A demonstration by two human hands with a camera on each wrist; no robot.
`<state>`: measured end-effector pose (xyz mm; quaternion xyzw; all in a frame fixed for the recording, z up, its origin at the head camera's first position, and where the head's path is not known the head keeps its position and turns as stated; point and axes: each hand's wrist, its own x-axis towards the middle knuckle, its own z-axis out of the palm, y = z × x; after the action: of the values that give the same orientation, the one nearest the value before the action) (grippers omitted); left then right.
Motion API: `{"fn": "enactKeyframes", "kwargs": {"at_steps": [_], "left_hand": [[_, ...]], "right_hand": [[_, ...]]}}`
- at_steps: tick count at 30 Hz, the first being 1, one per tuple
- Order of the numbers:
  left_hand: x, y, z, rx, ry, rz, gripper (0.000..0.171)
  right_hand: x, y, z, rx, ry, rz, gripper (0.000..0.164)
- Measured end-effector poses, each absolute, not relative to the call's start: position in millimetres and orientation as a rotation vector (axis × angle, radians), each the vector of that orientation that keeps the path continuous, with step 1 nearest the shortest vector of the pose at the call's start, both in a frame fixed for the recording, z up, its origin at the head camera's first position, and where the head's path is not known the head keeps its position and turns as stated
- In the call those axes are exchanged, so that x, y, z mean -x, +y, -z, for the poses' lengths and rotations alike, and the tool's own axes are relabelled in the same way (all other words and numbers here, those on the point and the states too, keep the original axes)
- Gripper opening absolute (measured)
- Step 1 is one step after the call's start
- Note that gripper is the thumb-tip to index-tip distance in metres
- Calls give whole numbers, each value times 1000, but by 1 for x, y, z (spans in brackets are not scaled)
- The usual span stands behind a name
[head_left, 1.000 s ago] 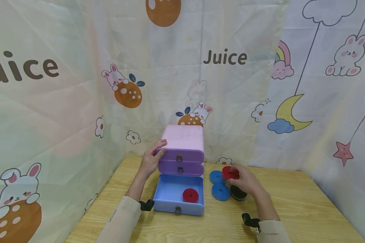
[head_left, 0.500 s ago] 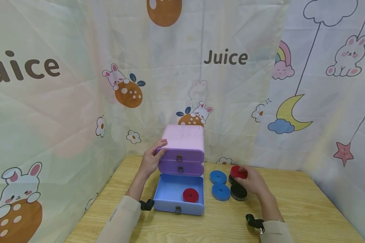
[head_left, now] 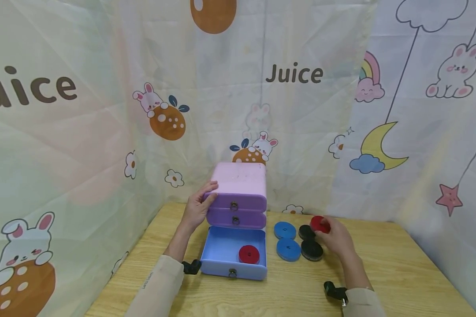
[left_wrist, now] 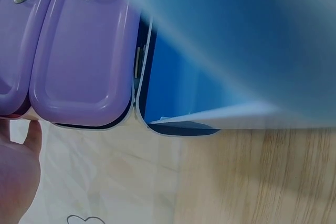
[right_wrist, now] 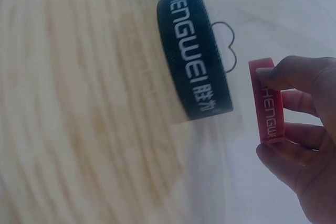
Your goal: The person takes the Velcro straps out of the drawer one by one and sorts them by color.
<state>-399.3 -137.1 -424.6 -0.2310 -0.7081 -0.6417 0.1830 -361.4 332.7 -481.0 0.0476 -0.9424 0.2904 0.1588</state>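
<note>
In the head view my left hand [head_left: 196, 213] grips the upper left corner of a small drawer cabinet [head_left: 239, 178], pink on top with two purple drawers pushed in. Below them, a blue drawer [head_left: 218, 251] is pulled out, with one red roll of tape [head_left: 248, 254] lying inside at its front right. My right hand [head_left: 337, 237] pinches another red roll of tape [right_wrist: 266, 100] by its edges, held behind and right of the black rolls. The right wrist view shows thumb and fingers on that roll's rim, with SHENGWEI lettering.
Right of the cabinet, two blue rolls [head_left: 288, 249] and two black rolls [head_left: 311, 250] lie flat on the wooden table [head_left: 285, 290]. Printed cloth curtains [head_left: 301, 145] enclose the table behind and on both sides.
My right hand has carried the red roll rightward, from over the back blue roll to past the black ones, uncovering the back black roll. My left hand has stayed on the cabinet.
</note>
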Motion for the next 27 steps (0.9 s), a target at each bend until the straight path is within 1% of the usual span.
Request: {"fn": "enactKeyframes", "kwargs": {"at_steps": [15, 27], "left_hand": [[399, -135, 424, 658, -1978, 1850, 35], [399, -137, 425, 658, -1995, 1818, 36]], "right_hand": [[360, 347, 493, -6, -2759, -807, 39], [362, 354, 499, -13, -2795, -828, 36]]}}
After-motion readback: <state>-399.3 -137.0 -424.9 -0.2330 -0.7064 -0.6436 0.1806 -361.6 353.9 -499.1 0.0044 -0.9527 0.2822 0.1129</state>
